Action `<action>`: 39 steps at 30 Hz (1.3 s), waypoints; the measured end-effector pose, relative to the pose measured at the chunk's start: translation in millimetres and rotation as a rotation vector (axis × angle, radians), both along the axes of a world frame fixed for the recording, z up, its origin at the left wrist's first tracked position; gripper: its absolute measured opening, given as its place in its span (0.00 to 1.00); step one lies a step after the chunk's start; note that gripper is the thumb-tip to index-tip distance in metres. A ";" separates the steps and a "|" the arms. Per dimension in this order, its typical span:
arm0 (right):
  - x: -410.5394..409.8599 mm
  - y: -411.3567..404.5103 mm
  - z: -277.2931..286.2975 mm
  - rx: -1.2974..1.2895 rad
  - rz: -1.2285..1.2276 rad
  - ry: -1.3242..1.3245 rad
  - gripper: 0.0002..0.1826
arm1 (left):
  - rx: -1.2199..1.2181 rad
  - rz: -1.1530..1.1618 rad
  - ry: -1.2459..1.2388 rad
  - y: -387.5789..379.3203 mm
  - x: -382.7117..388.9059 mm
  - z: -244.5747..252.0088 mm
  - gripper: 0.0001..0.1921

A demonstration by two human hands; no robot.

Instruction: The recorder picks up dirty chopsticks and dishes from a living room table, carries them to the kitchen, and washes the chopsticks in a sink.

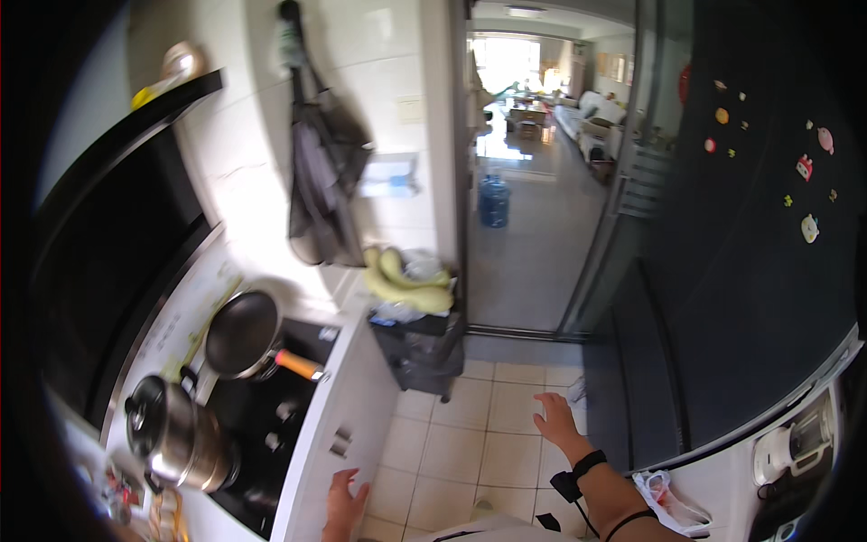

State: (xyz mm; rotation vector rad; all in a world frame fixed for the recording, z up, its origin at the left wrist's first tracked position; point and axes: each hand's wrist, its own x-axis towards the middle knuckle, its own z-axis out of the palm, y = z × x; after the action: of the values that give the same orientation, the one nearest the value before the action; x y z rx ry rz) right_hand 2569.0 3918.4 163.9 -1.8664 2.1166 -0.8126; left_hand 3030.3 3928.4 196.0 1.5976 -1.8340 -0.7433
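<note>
My left hand (345, 505) hangs at the lower middle beside the white cabinet front (339, 440), its fingers apart and nothing in it. Over the tiled floor, my right hand (557, 417) reaches forward, empty, with fingers spread and a black band (588, 463) at the wrist. On the black gas hob (261, 406) to the left stand a dark frying pan (242, 332) with an orange handle and a steel pot (193, 440) with a lid. Long pale-green gourds or similar vegetables (410, 291) lie on top of a dark bin or rack (423, 349) beyond the hob.
A sliding-door frame (521, 332) opens onto a room with a blue water bottle (494, 202). Dark fabric (328, 176) hangs on the wall. At the right are a dark refrigerator-like panel with magnets (745, 271), a plastic bag (667, 505) and a white blender or coffee maker (775, 454).
</note>
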 end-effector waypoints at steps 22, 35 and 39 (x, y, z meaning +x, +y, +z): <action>-354.6 -462.4 93.4 -0.285 -0.271 -0.277 0.15 | -0.230 -0.872 0.336 -596.9 -629.6 104.4 0.25; -563.2 -852.0 96.9 -0.246 -0.188 -0.144 0.18 | -0.194 -0.561 0.061 -928.6 -758.4 75.2 0.26; -659.8 -942.7 93.9 -0.281 -0.267 -0.053 0.18 | -0.118 -0.514 0.085 -1039.9 -829.6 61.9 0.24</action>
State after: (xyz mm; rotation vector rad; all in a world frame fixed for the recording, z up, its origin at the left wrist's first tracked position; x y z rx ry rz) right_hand 1909.3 2975.7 257.8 -1.6783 2.3519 -1.2625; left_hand 2200.7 2888.5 257.9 1.0071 -2.2050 -0.8842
